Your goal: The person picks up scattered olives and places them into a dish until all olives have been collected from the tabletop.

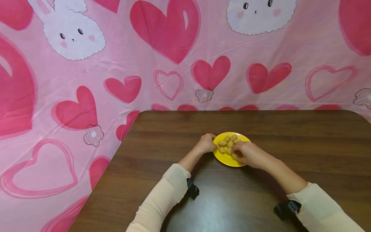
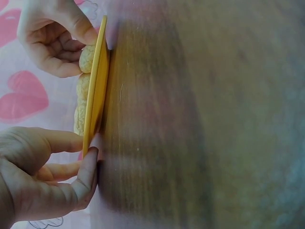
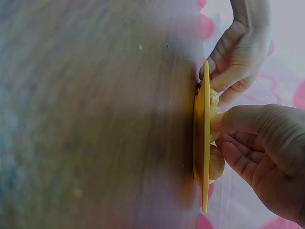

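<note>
Several tan, oval, rough-shelled walnuts (image 1: 230,144) lie on a round yellow plate (image 1: 223,159) on the table. My left hand (image 1: 206,143) holds the plate at its left rim. The left wrist view shows that rim (image 2: 86,143) pinched between the thumb above and fingers below. From the plate's right side, my right hand (image 1: 250,154) reaches over it. Its thumb and fingertips pinch a walnut (image 2: 86,60) low over the plate, at the end of the row. In the right wrist view, the right hand (image 3: 267,148) partly covers the walnuts behind its thumb.
The brown wooden table (image 1: 174,132) spreads around the plate, its far edge against a pink cloth (image 1: 127,42) printed with hearts and rabbits. Black wrist cameras (image 1: 192,188) sit at both cream sleeves (image 1: 162,196).
</note>
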Demonstrator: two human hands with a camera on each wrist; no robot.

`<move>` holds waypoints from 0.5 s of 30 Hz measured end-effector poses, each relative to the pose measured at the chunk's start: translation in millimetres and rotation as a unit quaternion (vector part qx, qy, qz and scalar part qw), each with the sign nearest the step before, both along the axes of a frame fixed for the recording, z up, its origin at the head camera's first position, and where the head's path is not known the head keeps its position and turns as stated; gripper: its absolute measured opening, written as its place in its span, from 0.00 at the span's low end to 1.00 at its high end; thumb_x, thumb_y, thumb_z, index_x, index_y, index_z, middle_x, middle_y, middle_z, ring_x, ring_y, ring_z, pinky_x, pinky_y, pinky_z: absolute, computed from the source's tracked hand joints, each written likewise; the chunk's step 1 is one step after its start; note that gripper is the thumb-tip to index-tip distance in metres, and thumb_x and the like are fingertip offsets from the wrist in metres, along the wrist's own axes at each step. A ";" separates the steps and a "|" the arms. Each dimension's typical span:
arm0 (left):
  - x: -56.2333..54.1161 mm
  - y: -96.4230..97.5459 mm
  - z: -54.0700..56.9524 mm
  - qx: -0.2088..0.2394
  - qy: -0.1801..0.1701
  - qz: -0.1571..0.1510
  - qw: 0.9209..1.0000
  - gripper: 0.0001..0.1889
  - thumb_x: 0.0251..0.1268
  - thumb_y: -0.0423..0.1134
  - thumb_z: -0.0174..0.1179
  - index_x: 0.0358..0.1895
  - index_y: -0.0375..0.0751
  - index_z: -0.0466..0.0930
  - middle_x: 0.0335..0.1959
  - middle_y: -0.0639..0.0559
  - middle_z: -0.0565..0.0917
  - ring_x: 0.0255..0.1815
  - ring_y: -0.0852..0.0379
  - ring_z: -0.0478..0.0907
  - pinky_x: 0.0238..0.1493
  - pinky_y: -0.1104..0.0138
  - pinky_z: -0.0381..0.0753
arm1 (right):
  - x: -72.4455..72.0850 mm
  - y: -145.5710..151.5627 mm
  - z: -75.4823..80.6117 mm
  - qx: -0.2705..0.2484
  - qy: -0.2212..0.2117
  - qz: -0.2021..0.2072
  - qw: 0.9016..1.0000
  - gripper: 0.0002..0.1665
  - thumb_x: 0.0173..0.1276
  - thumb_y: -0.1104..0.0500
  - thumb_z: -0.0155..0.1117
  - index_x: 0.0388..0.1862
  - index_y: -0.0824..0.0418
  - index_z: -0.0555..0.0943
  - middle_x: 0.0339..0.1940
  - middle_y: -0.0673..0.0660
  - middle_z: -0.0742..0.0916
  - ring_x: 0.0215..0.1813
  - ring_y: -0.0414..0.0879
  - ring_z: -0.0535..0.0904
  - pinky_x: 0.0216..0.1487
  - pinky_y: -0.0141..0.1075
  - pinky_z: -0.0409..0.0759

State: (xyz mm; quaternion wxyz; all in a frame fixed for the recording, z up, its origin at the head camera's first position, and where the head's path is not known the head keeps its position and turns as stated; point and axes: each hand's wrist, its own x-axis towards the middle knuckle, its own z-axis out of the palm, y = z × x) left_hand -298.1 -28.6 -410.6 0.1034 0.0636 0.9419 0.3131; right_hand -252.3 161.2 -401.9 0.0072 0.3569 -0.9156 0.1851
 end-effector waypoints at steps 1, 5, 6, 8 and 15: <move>0.0 -0.3 0.1 -0.001 0.001 -0.001 1.000 0.22 0.49 0.29 0.63 0.53 0.36 0.78 0.46 0.48 0.80 0.43 0.53 0.72 0.44 0.68 0.74 | 0.1 -0.2 0.0 0.001 -0.002 -0.001 1.000 0.12 0.49 0.70 0.70 0.34 0.61 0.83 0.32 0.49 0.81 0.33 0.42 0.73 0.39 0.38 0.77; -0.4 -1.2 0.7 -0.002 0.005 -0.005 1.000 0.22 0.48 0.29 0.63 0.52 0.36 0.78 0.46 0.49 0.80 0.42 0.53 0.72 0.43 0.68 0.74 | -0.4 -1.2 0.5 0.004 -0.009 -0.004 1.000 0.12 0.50 0.70 0.69 0.35 0.61 0.84 0.33 0.50 0.82 0.35 0.43 0.74 0.40 0.39 0.77; -0.4 -1.4 0.8 -0.002 0.006 -0.006 1.000 0.22 0.48 0.29 0.62 0.52 0.36 0.78 0.46 0.49 0.80 0.42 0.53 0.72 0.43 0.68 0.74 | -0.5 -1.6 0.9 0.005 -0.013 -0.004 1.000 0.12 0.50 0.70 0.69 0.35 0.61 0.84 0.34 0.50 0.82 0.35 0.43 0.74 0.40 0.39 0.77; -0.5 -1.8 1.1 -0.003 0.008 -0.007 1.000 0.22 0.48 0.29 0.62 0.52 0.35 0.78 0.46 0.48 0.80 0.42 0.53 0.72 0.43 0.68 0.74 | -1.0 -2.0 1.6 0.006 -0.019 -0.003 1.000 0.12 0.50 0.70 0.69 0.36 0.61 0.85 0.34 0.50 0.82 0.35 0.43 0.73 0.40 0.38 0.77; 0.1 -2.2 1.9 -0.016 0.016 -0.011 1.000 0.22 0.48 0.30 0.63 0.52 0.35 0.78 0.47 0.49 0.80 0.44 0.53 0.72 0.44 0.69 0.73 | 0.1 -0.7 3.4 0.000 -0.009 0.002 1.000 0.12 0.51 0.68 0.69 0.37 0.62 0.84 0.35 0.51 0.82 0.36 0.44 0.75 0.41 0.40 0.77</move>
